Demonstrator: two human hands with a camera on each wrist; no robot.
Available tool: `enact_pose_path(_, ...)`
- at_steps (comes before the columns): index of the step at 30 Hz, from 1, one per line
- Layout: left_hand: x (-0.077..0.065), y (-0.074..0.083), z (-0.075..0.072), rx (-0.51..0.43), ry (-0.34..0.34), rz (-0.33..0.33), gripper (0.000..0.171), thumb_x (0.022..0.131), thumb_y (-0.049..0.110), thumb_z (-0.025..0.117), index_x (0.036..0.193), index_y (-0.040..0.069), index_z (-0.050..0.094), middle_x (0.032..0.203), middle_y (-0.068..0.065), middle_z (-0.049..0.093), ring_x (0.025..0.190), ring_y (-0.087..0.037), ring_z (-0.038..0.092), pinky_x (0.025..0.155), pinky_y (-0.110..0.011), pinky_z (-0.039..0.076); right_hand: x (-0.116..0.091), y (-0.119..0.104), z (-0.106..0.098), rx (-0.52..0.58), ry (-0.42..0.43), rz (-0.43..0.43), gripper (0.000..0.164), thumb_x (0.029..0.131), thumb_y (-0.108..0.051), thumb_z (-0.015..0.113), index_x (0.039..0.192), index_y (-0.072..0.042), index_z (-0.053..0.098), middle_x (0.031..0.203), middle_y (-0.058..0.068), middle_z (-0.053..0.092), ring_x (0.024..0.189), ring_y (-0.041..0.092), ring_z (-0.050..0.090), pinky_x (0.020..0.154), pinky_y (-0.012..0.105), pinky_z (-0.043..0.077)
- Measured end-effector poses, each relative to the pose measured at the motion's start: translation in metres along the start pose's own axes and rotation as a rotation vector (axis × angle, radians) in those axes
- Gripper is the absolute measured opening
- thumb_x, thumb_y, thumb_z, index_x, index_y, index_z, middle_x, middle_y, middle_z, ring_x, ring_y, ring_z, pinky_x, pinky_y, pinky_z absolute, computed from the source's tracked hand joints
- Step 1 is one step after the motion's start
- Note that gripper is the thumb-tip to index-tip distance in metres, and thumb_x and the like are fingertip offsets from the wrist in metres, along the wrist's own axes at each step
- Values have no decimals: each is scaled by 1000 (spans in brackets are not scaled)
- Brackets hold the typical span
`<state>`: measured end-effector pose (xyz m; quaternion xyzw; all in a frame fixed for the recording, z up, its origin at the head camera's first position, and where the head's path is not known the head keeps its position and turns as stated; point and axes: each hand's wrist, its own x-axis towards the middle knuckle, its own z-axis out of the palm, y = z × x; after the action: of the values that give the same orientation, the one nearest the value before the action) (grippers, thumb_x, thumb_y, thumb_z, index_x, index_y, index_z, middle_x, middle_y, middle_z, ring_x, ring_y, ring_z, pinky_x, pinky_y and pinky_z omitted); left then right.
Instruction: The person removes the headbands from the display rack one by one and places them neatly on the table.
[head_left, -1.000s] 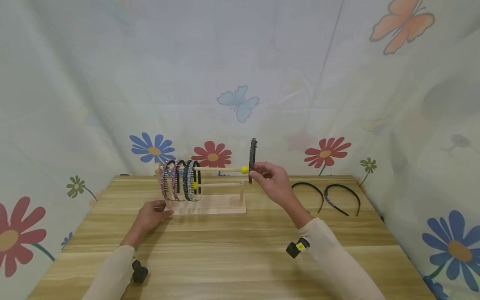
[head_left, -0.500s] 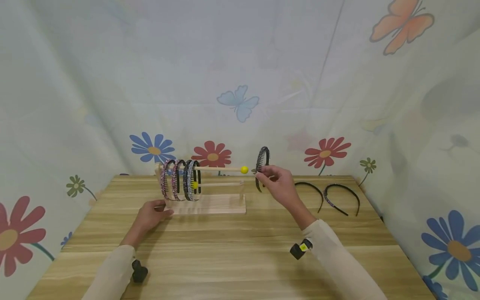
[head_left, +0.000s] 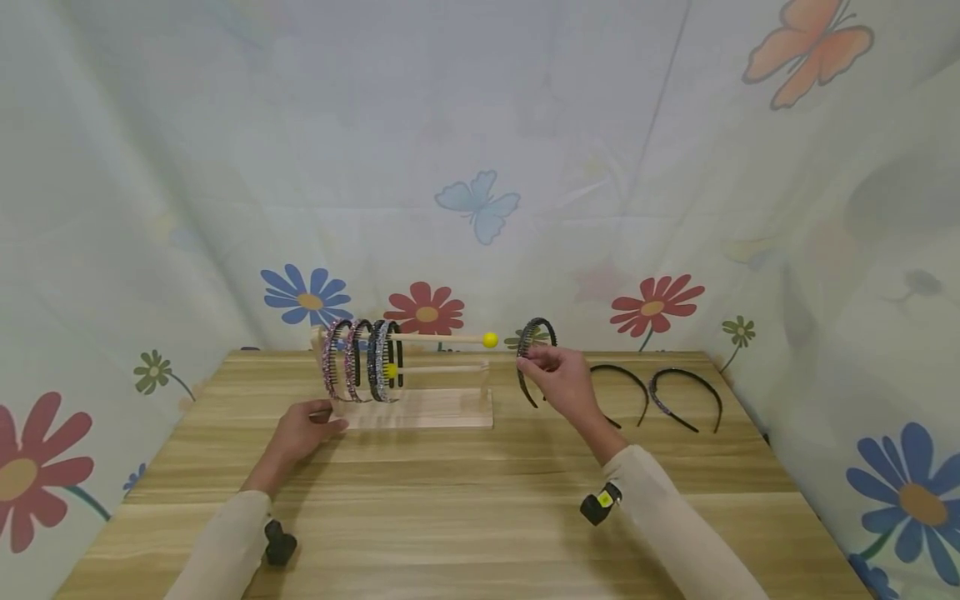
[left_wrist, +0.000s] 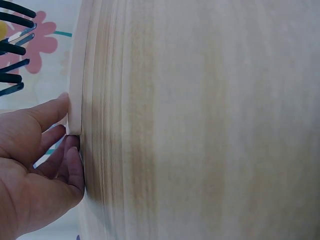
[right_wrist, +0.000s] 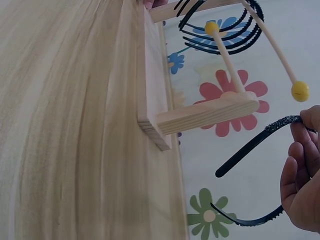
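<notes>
Right hand, in the head view, pinches a black, glitter-topped, toothed plastic headband, thumb and fingers close together on its side; the arch stands upright, bow up, open end toward 6 o'clock. From this hand, the yellow ball tipping the pale wooden upper rod lies at 10 o'clock, near but apart from the headband. The rod's long axis runs from 9 to 3 o'clock, roughly across the band's plane, so lining the two up looks like the crux; the right hand is nearer that tip. Left hand is at the 9 o'clock end of the pale wooden stand. The left wrist view shows its thumb and curled fingers gripping the base's corner. In the right wrist view, the ball sits at 12 o'clock from the right hand, outside the arch, whose nearer prong points to 8 o'clock.
</notes>
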<state>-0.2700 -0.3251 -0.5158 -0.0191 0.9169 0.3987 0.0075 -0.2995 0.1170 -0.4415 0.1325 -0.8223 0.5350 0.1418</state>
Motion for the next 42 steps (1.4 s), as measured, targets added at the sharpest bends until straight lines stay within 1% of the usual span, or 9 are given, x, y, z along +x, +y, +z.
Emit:
enact_pose_path(2,0,1,0,1,0,4,58,97,23,73,139,-13,54,138,-33,57,124,-48,59,99,-56,52,0,3,2,-13,11,14,28,91,-31,79,107,-8,79,92,5,77,82,19,70,64,28,55)
enact_pose_path(6,0,1,-1,5,2,2,59,97,24,74,139,-13,55,138,-33,57,124,-48,59,99,-56,52,1,9,8,-34,26,40,23,90,-28,81,103,-9,80,91,6,77,81,18,71,63,28,55)
enact_pose_path(9,0,1,0,3,1,-5,59,97,24,74,139,-12,55,139,-32,57,124,-48,59,100,-56,52,2,14,12,-62,28,58,21,89,-26,82,101,-9,81,92,6,78,83,19,73,68,30,58)
enact_pose_path(13,1,-1,0,2,0,-9,59,96,25,74,139,-12,55,138,-32,57,124,-47,60,100,-56,52,1,18,16,-111,21,99,22,89,-29,82,101,-11,81,93,5,79,85,19,73,72,36,60)
enact_pose_path(17,1,-3,0,4,3,-7,59,96,25,74,138,-12,56,137,-32,58,123,-47,60,98,-55,53,1,20,20,-130,15,134,23,88,-31,82,101,-11,81,92,5,79,84,19,74,73,38,61)
enact_pose_path(25,2,-2,1,1,11,-4,57,96,23,74,138,-12,56,137,-32,59,122,-46,61,98,-55,54,4,26,28,-188,24,110,17,84,-21,85,91,-6,81,85,8,78,75,19,74,66,34,61)
enact_pose_path(29,2,-4,2,0,15,4,57,96,24,74,138,-11,56,137,-31,59,123,-46,61,98,-55,54,4,30,31,-191,13,126,16,84,-21,84,91,-7,81,85,6,78,75,18,74,69,35,61)
enact_pose_path(35,2,-6,2,-3,21,8,57,96,24,74,139,-10,57,138,-31,58,123,-46,61,98,-55,53,5,36,33,-201,18,117,14,85,-21,83,91,-9,82,84,4,78,75,17,73,70,38,61)
enact_pose_path(42,2,-5,2,-7,16,2,60,96,26,75,139,-11,56,138,-32,58,123,-47,60,97,-55,54,6,39,35,-214,21,156,13,85,-20,83,90,-8,81,84,4,78,75,17,73,72,39,61)
